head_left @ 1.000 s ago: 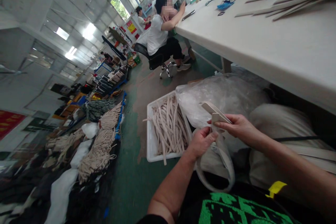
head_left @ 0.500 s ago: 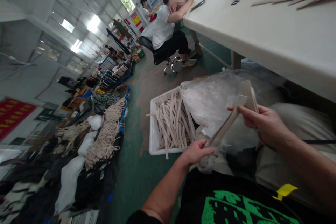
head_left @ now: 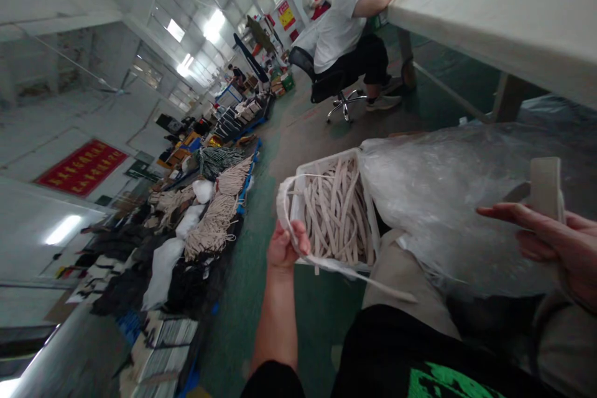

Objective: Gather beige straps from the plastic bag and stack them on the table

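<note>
Monitoring remotely, I found the left hand [head_left: 285,249] clamped on a pale strip [head_left: 282,202], which curled above the fingers and trailed past the near side of the white crate [head_left: 323,161]. Similar strips [head_left: 333,214] lay inside. I recorded the right hand [head_left: 555,239] gripping beige straps [head_left: 545,186] upright, forefinger extended, near the clear plastic [head_left: 429,180].

Smooth, matt strip [head_left: 282,202]; glossy plastic sheeting [head_left: 433,211]

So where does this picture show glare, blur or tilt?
In the head view, an overhead light glares white; in the head view, the red banner slants; also in the head view, the strip in the left hand looks slightly blurred.
</note>
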Demonstrator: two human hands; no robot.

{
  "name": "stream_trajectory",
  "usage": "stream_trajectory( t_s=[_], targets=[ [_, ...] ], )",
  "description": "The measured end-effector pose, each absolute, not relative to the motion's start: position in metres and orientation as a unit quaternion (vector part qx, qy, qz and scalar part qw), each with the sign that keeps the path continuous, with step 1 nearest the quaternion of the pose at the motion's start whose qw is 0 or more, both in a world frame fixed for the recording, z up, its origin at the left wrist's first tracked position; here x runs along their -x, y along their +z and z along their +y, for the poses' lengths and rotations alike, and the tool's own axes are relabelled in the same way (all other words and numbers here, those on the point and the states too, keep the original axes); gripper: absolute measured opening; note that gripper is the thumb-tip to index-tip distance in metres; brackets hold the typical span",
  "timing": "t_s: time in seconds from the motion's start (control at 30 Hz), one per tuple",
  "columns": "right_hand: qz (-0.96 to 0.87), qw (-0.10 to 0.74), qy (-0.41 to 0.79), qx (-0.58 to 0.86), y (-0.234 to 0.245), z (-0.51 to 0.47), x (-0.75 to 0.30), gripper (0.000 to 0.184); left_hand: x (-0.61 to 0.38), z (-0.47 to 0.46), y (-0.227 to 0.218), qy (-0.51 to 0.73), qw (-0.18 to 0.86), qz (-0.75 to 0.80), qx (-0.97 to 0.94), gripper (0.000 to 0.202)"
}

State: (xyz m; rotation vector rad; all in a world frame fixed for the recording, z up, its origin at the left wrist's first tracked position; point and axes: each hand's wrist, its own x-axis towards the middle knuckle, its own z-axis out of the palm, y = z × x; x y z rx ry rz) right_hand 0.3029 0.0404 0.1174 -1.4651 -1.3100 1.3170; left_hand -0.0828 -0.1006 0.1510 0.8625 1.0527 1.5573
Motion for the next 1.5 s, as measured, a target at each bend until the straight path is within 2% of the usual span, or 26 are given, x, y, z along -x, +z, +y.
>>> stream_trajectory(
  t_s=[0.07, 0.2, 0.33, 0.4, 0.47, 0.6, 0.7, 0.77, 0.93, 1.0, 1.2, 1.37, 1.5],
  targets=[
    [-0.461, 0.364, 0.564, 0.580, 0.116, 0.040, -0.299, 0.058, 0.108, -0.088, 0.170, 0.639, 0.472, 0.457, -0.400, 0.035],
    [-0.452, 0.324, 0.565, 0.610, 0.117, 0.039, -0.294, 0.070, 0.155, -0.038, 0.188, 0.581, 0.406, 0.564, -0.423, 0.051],
    [-0.470, 0.333, 0.546, 0.608, 0.120, 0.041, -0.291, 0.073, 0.175, 0.027, 0.171, 0.384, 0.236, 0.790, -0.417, 0.060],
    [-0.464, 0.349, 0.550, 0.600, 0.117, 0.041, -0.290, 0.076, 0.165, 0.051, 0.148, 0.294, 0.184, 0.830, -0.437, 0.064],
    [-0.460, 0.360, 0.552, 0.595, 0.112, 0.042, -0.290, 0.079, 0.139, 0.063, 0.116, 0.234, 0.205, 0.815, -0.489, 0.057],
    [-0.468, 0.359, 0.562, 0.580, 0.105, 0.043, -0.291, 0.075, 0.055, 0.056, 0.042, 0.135, 0.314, 0.738, -0.581, 0.029],
    [-0.465, 0.376, 0.571, 0.563, 0.105, 0.042, -0.292, 0.070, -0.004, 0.037, -0.007, 0.091, 0.353, 0.702, -0.611, 0.031],
    [-0.464, 0.380, 0.573, 0.558, 0.107, 0.042, -0.292, 0.071, -0.029, 0.027, -0.031, 0.061, 0.339, 0.704, -0.621, 0.035],
    [-0.469, 0.384, 0.576, 0.549, 0.106, 0.041, -0.293, 0.072, -0.039, 0.015, -0.046, 0.071, 0.223, 0.741, -0.629, 0.018],
    [-0.471, 0.389, 0.579, 0.540, 0.104, 0.042, -0.293, 0.071, -0.032, 0.014, -0.042, 0.082, 0.207, 0.748, -0.625, 0.020],
    [-0.494, 0.377, 0.568, 0.539, 0.100, 0.044, -0.293, 0.072, -0.033, 0.009, -0.045, 0.075, 0.224, 0.741, -0.628, 0.027],
    [-0.496, 0.375, 0.564, 0.544, 0.101, 0.044, -0.293, 0.071, -0.052, 0.004, -0.053, 0.076, 0.216, 0.732, -0.642, 0.012],
    [-0.496, 0.372, 0.568, 0.541, 0.103, 0.044, -0.294, 0.066, -0.046, 0.007, -0.042, 0.101, 0.224, 0.738, -0.629, 0.015]
  ],
)
